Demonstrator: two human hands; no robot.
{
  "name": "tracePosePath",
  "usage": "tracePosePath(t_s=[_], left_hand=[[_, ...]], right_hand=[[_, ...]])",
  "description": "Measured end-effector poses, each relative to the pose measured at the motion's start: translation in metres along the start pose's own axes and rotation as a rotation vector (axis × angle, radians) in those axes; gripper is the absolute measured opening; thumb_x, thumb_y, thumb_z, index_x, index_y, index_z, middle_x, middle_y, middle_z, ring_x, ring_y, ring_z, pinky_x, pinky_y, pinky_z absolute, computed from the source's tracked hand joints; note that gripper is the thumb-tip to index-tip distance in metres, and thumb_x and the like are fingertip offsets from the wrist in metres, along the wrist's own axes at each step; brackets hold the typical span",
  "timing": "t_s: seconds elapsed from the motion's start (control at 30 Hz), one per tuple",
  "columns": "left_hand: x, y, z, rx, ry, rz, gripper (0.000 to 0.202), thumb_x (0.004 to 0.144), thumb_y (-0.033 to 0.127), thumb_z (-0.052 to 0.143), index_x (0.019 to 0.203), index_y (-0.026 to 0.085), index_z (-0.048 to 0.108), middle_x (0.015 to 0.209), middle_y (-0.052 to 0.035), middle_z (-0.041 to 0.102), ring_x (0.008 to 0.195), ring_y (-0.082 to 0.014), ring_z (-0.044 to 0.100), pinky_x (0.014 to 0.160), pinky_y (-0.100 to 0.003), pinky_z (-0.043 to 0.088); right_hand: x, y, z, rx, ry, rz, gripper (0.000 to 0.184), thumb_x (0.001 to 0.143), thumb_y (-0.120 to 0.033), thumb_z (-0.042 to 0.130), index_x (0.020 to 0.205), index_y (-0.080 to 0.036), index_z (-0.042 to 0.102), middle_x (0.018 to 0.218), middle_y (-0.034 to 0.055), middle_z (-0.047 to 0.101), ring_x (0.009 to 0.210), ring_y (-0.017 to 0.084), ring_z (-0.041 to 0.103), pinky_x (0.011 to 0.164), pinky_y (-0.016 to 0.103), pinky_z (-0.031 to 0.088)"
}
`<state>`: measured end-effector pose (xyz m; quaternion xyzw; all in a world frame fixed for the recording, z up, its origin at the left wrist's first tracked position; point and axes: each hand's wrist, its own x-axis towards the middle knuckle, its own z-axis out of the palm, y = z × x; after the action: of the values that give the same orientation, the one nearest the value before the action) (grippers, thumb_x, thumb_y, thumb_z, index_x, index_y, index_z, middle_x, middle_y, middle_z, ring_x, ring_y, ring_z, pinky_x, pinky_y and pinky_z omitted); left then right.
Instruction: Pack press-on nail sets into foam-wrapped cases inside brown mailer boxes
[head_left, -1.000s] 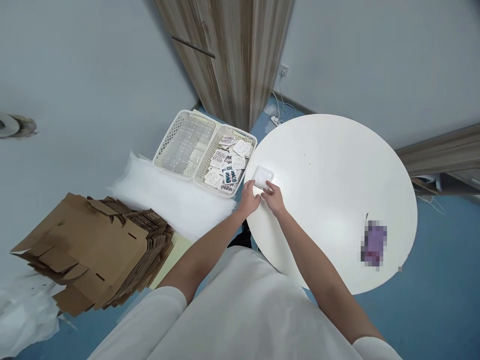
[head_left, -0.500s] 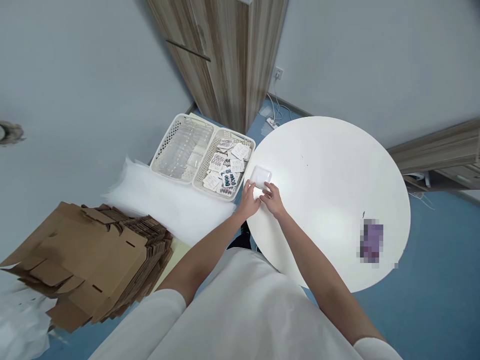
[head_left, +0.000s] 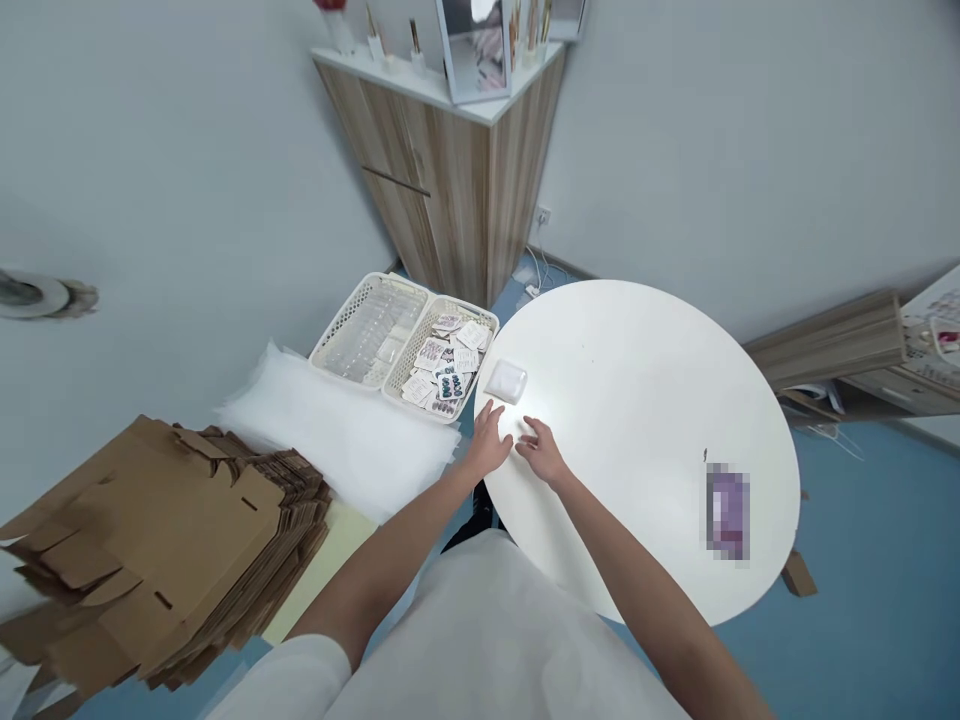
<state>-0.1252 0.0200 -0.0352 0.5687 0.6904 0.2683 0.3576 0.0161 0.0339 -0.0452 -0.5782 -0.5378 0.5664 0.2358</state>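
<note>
A packing workroom, by the look — flattened cardboard boxes stacked beside white sheets and filled plastic baskets.

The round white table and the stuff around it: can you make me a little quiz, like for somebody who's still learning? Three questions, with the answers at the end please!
1. True or false: the right hand is gripping the white packet.
2. What colour is the cardboard stack?
A) blue
B) brown
C) purple
3. Fill in the missing word: the little cards lie in a white ____.

Key:
1. False; there is a gap between the two, and the packet lies on the table.
2. B
3. basket
</note>
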Motion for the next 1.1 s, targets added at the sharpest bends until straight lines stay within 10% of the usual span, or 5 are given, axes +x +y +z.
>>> tracePosePath(t_s=[0.7, 1.1], left_hand=[[-0.121, 0.053, -0.035, 0.13, -0.156, -0.033, 0.056, 0.073, 0.035, 0.044, 0.125, 0.017, 0.035, 0.135, -0.0093, 0.034, 0.126, -0.024, 0.026, 0.101, -0.037, 0.027], [-0.158, 0.045, -0.058, 0.285, -0.275, -0.148, 0.059, 0.071, 0.046, 0.048, 0.123, 0.019, 0.04, 0.128, -0.0098, 0.043, 0.119, -0.0287, 0.036, 0.094, -0.041, 0.033]], right_hand=[[-0.096, -0.029, -0.019, -0.011, -0.158, -0.005, 0.061, 0.064, -0.027, 0.056, 0.123, -0.02, 0.039, 0.107, 0.0067, 0.051, 0.082, 0.015, 0.056, 0.069, 0.028, 0.044], [-0.107, -0.028, 0.002, -0.055, -0.308, -0.018, 0.056, 0.068, -0.027, 0.054, 0.122, -0.021, 0.04, 0.102, 0.0055, 0.053, 0.079, 0.014, 0.056, 0.067, 0.027, 0.044]])
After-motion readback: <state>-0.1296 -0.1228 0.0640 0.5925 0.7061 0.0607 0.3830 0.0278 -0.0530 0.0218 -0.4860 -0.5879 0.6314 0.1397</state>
